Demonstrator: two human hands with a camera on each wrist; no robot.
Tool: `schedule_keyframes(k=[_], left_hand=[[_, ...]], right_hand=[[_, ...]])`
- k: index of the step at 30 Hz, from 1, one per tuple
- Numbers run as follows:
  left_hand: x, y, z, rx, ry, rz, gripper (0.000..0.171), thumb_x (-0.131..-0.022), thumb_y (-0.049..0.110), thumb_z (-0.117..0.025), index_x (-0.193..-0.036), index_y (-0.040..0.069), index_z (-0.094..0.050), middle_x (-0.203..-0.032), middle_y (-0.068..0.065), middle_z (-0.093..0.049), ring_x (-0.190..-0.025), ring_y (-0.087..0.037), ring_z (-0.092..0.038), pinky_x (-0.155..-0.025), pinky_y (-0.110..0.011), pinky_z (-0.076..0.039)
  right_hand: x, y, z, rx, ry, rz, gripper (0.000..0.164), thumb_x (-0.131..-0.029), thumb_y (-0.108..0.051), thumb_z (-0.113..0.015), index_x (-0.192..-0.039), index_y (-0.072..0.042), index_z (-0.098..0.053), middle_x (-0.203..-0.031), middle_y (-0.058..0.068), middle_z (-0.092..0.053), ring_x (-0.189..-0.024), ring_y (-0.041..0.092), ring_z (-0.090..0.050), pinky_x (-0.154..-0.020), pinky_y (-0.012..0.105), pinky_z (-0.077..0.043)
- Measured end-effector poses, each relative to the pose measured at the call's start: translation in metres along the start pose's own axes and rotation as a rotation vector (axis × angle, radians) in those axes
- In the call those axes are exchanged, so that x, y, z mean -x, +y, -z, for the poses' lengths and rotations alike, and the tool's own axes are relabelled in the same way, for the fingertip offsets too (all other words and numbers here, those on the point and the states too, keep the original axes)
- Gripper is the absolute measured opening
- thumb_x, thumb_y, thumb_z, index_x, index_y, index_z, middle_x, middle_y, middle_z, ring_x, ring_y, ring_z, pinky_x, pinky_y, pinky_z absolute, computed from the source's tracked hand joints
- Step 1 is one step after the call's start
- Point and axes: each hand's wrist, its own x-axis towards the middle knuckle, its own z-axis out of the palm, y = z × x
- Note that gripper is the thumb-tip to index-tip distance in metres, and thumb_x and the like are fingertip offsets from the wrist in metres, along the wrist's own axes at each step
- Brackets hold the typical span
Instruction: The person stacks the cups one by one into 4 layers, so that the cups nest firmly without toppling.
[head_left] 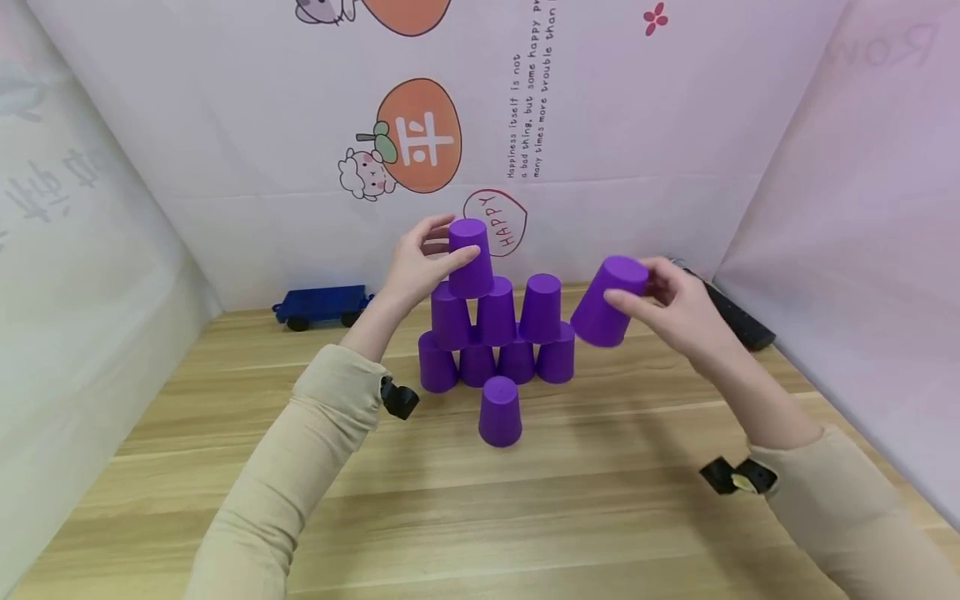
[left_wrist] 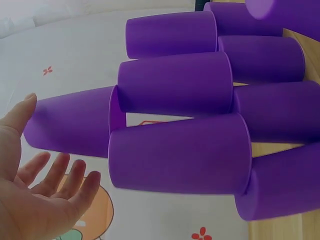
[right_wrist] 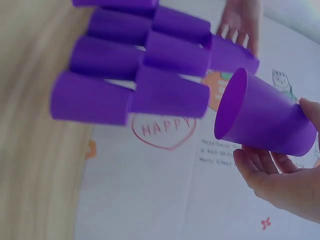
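Upside-down purple cups form a stack, with several in the bottom row (head_left: 437, 364) and three above (head_left: 542, 310). One top cup (head_left: 470, 271) rests over the left pair of the middle row. My left hand (head_left: 420, 265) is around this top cup, thumb in front; in the left wrist view its fingers are spread, with a gap to the cup's side. To the right of the stack, my right hand (head_left: 675, 312) grips another purple cup (right_wrist: 267, 117), held tilted in the air, mouth downward and toward the stack. A single purple cup (head_left: 500, 412) stands upside down in front.
A blue toy wagon (head_left: 322, 305) with black wheels stands at the back left of the wooden table (head_left: 420, 517). A long black object (head_left: 738, 317) lies behind my right hand. Printed white cloth (head_left: 285, 125) encloses the back and sides.
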Motion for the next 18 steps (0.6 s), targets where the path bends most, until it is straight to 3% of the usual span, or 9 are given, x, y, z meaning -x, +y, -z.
schedule_keyframes(k=[5, 10, 14, 18], left_hand=[[0.013, -0.008, 0.012, 0.021, 0.014, -0.009, 0.063, -0.082, 0.036, -0.072, -0.137, 0.023, -0.045, -0.135, -0.004, -0.053, -0.123, -0.023, -0.051, -0.099, -0.041, -0.048], [0.035, -0.015, 0.020, 0.036, 0.049, -0.066, 0.060, -0.083, 0.031, -0.072, -0.136, 0.019, -0.047, -0.133, -0.005, -0.054, -0.121, -0.021, -0.052, -0.099, -0.040, -0.049], [0.056, -0.022, 0.020, 0.091, 0.074, -0.106, 0.056, -0.084, 0.023, -0.072, -0.134, 0.014, -0.049, -0.131, -0.008, -0.055, -0.120, -0.022, -0.053, -0.101, -0.039, -0.048], [0.076, -0.032, 0.011, 0.146, 0.058, -0.092, 0.054, -0.084, 0.018, -0.072, -0.132, 0.011, -0.049, -0.130, -0.011, -0.055, -0.120, -0.027, -0.053, -0.101, -0.041, -0.047]], right_hand=[[-0.023, -0.008, 0.002, -0.010, 0.059, -0.007, 0.043, -0.087, -0.038, -0.065, -0.120, -0.013, -0.052, -0.101, -0.010, -0.057, -0.093, 0.006, -0.056, -0.078, 0.018, -0.046], [-0.040, -0.014, -0.003, -0.036, 0.109, -0.006, 0.043, -0.085, -0.041, -0.067, -0.118, -0.016, -0.054, -0.102, -0.009, -0.056, -0.095, 0.007, -0.054, -0.082, 0.024, -0.044], [-0.050, -0.018, -0.008, -0.062, 0.113, 0.008, 0.045, -0.084, -0.041, -0.068, -0.119, -0.015, -0.054, -0.104, -0.007, -0.057, -0.096, 0.008, -0.054, -0.084, 0.027, -0.044], [-0.060, -0.021, -0.013, -0.080, 0.101, 0.031, 0.046, -0.084, -0.038, -0.068, -0.120, -0.013, -0.054, -0.105, -0.004, -0.057, -0.095, 0.010, -0.054, -0.084, 0.029, -0.043]])
